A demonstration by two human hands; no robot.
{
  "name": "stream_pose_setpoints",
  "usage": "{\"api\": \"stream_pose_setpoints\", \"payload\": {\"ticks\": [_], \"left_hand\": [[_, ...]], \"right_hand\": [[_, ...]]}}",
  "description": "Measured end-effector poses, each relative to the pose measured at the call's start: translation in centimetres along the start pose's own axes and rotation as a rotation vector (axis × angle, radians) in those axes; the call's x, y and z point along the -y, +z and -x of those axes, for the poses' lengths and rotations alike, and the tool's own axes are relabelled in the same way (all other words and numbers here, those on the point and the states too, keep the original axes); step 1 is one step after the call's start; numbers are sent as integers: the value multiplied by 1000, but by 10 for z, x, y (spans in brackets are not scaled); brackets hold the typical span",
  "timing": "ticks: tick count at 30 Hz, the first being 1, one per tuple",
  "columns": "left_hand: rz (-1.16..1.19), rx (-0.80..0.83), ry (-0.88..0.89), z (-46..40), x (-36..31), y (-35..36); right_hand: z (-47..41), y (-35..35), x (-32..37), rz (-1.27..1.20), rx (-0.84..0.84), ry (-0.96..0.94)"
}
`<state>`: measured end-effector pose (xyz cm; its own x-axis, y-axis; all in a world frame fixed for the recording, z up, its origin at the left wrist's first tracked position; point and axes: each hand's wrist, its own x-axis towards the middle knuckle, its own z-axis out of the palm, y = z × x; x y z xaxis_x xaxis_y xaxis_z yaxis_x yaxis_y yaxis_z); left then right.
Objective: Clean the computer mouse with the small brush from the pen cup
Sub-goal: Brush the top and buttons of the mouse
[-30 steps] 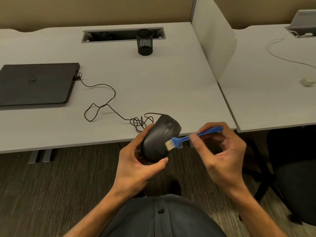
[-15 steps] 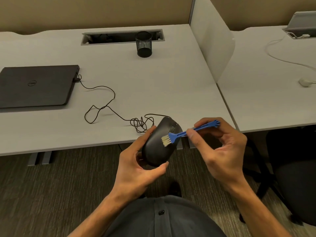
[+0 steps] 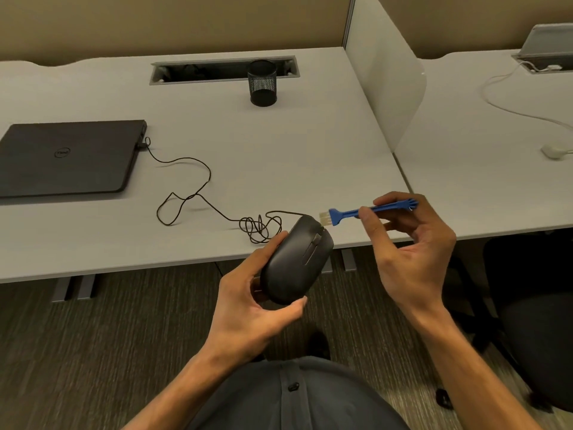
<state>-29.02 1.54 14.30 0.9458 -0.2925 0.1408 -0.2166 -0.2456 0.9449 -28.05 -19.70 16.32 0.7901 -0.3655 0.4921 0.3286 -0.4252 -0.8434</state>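
My left hand (image 3: 248, 308) holds a black wired computer mouse (image 3: 294, 262) in the air just off the desk's front edge, buttons and scroll wheel facing up. My right hand (image 3: 409, 252) pinches the handle of a small blue brush (image 3: 344, 214) with pale bristles. The bristles hover just above and beyond the mouse's front end, apart from it. The mouse cable (image 3: 192, 197) trails in loops across the desk to a closed black laptop (image 3: 68, 156). The black mesh pen cup (image 3: 263, 82) stands at the back of the desk and looks empty.
A cable trough (image 3: 198, 69) runs along the desk's back. A white divider panel (image 3: 387, 76) separates a second desk on the right with a white cable (image 3: 508, 110) and a grey device (image 3: 548, 41). A dark chair (image 3: 533, 305) stands at lower right.
The brush has swept forward along the mouse, from its middle to past its front end, and lifted clear. My left hand kept hold of the mouse, tilting it slightly.
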Motion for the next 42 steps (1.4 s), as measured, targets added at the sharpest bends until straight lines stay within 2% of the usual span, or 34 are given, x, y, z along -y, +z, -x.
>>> {"api": "stream_pose_setpoints", "payload": {"ticks": [5, 9, 13, 16, 19, 25, 32, 37, 42], "left_hand": [[16, 15, -1, 1, 0, 2], [19, 19, -10, 1, 0, 4], [18, 15, -4, 1, 0, 4], [20, 12, -7, 1, 0, 5], [24, -6, -19, 0, 2, 4], [1, -46, -11, -4, 7, 2], [-11, -57, -2, -7, 7, 4], [-16, -58, 23, -8, 1, 4], [-12, -49, 52, -8, -2, 5]], "right_hand": [[3, 3, 1, -12, 81, -6], [-3, 1, 1, 4, -2, 40], [0, 1, 2, -16, 80, 72], [-2, 2, 0, 77, 0, 114], [-4, -2, 4, 50, -54, 136], [7, -8, 30, -112, 57, 228], [17, -10, 40, -97, 182, 284], [16, -9, 39, -94, 144, 333], [10, -9, 32, -101, 31, 362]]}}
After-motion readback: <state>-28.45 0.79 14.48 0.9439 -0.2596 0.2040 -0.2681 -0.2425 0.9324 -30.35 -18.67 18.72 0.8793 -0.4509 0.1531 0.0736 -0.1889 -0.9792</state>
